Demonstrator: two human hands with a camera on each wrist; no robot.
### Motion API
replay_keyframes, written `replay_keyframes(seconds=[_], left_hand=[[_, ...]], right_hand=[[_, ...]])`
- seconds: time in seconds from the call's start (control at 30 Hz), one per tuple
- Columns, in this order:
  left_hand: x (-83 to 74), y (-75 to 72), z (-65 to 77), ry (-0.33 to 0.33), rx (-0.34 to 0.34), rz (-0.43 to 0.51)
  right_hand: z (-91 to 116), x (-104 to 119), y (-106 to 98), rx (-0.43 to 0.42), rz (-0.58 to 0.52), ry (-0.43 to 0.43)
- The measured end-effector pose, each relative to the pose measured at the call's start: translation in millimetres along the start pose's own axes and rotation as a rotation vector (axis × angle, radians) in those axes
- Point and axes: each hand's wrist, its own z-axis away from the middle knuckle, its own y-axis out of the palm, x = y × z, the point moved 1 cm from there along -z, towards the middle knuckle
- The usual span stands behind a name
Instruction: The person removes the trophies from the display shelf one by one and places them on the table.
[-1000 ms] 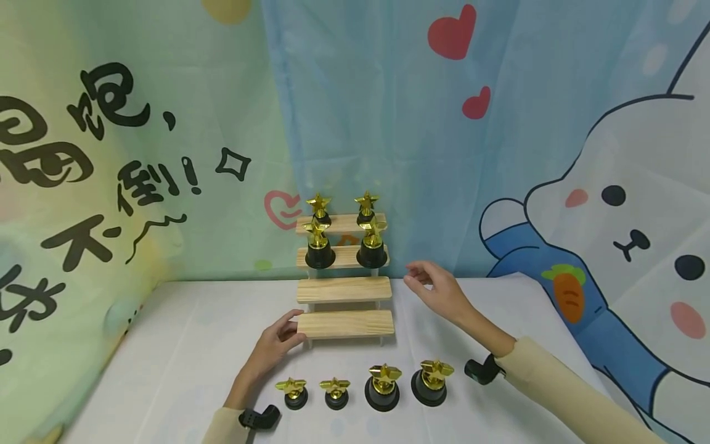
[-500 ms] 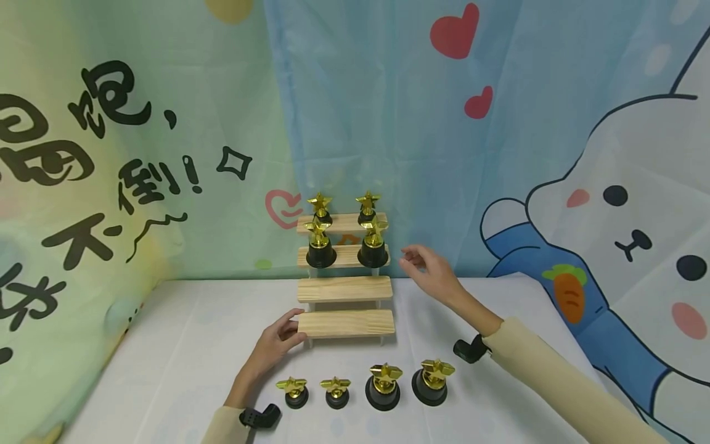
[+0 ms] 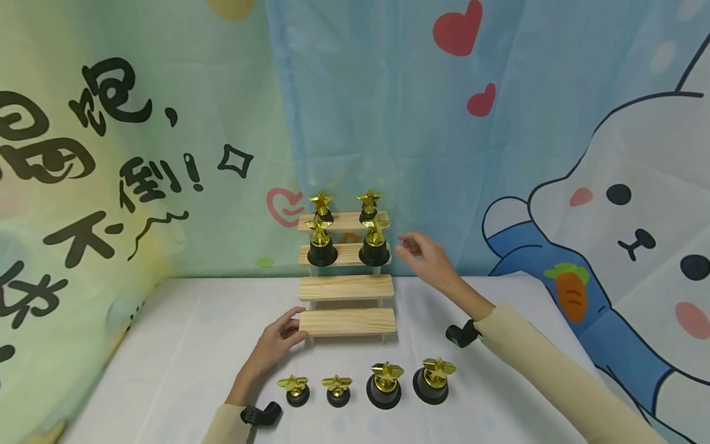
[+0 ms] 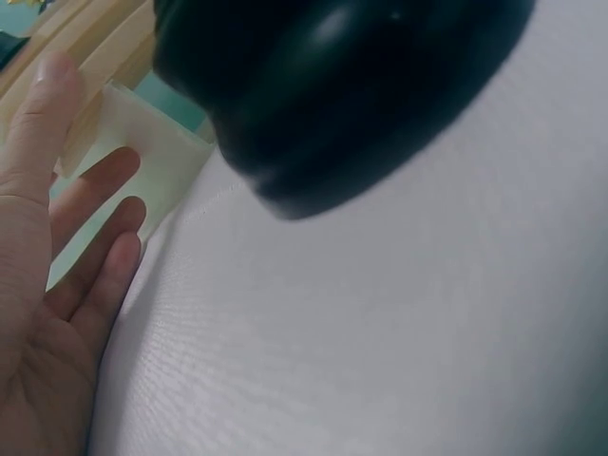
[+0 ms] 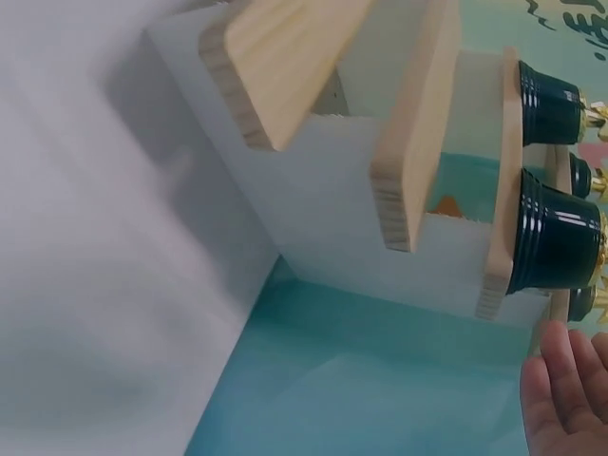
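Note:
In the head view my left hand (image 3: 281, 336) holds the left end of the lowest step of a wooden four-tier display stand (image 3: 347, 322). The left wrist view shows its thumb on the wood and other fingers by the pale side support (image 4: 166, 142). My right hand (image 3: 429, 262), loosely bent and holding nothing, hovers right of the upper tiers. Two small gold star trophies with black bases, left (image 3: 321, 205) and right (image 3: 368, 205), stand on the top tier. Two larger ones, left (image 3: 322, 246) and right (image 3: 374, 246), stand on the second tier.
On the white-covered table (image 3: 211, 351) before the stand, a row holds two small trophies (image 3: 294, 391) (image 3: 337, 391) and two larger trophies (image 3: 384, 386) (image 3: 434, 382). A printed cloth backdrop (image 3: 388, 123) hangs close behind. The lower two tiers are bare wood.
My right hand has risen slightly and moved a little left, closer to the upper tiers. The left hand keeps its place at the lowest step, and the trophies have not moved.

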Motion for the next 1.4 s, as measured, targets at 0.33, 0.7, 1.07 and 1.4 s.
replay_keyframes(seconds=[0.33, 0.7, 1.07, 1.4], left_hand=[[0.5, -0.5, 0.1, 0.025, 0.003, 0.000], [2.7, 0.7, 0.4, 0.072, 0.000, 0.006], [0.7, -0.8, -0.5, 0.028, 0.015, 0.001], [-0.8, -0.7, 0.3, 0.050, 0.008, 0.004]], right_hand=[[-21.4, 3.1, -1.0, 0.001, 0.014, 0.017], [-32.0, 10.8, 0.6, 0.023, -0.025, 0.017], [-37.3, 11.6, 3.3, 0.016, -0.034, -0.013], [-41.9, 14.2, 7.6, 0.013, -0.035, -0.066]])
